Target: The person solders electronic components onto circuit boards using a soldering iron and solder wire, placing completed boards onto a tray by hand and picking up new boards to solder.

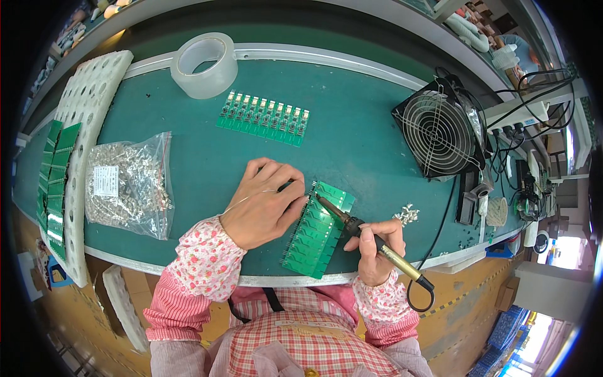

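Observation:
My right hand (378,250) grips a soldering iron (402,264) with a gold-coloured handle, its tip down at the upper left edge of a green circuit board panel (314,235). That panel lies slanted near the table's front edge, with a row of pins along its left side. Bent over the same edge, my left hand (267,204) has its fingers curled and closed at the pins. A thin solder wire (242,202) runs across the back of this hand to the fingers; its end is hidden. Farther back lies a second panel (264,118) carrying pale parts.
A clear tape roll (188,78) stands at the back. At left are a bag of small metal parts (125,188) and a white foam tray (78,163) with green boards (56,188). A fan (436,132) and loose metal parts (407,215) are at right, with cables.

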Demonstrator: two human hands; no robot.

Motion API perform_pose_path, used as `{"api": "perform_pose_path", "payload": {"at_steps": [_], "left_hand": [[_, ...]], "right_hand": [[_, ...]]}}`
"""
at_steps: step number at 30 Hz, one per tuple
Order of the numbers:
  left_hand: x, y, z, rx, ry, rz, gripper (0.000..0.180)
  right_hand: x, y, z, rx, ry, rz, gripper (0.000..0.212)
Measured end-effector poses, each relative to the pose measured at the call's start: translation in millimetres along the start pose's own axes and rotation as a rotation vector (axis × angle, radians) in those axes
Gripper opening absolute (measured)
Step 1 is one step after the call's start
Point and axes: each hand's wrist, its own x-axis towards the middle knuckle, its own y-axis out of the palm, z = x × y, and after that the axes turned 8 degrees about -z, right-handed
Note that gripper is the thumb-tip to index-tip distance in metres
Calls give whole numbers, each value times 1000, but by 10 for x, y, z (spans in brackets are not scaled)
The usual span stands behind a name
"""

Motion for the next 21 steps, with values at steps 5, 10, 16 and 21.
{"api": "perform_pose_path", "payload": {"at_steps": [5, 10, 16, 21], "left_hand": [[-12, 4, -1, 6, -35, -34, 10], [3, 16, -13, 0, -15, -16, 9], [7, 23, -17, 25, -15, -6, 9], [6, 29, -16, 40, -15, -15, 9]], "right_hand": [[-18, -12, 8, 11, 40, -48, 10], [3, -14, -13, -26, 10, -15, 9], [15, -6, 14, -71, 12, 58, 9], [11, -3, 3, -41, 2, 36, 7]]}}
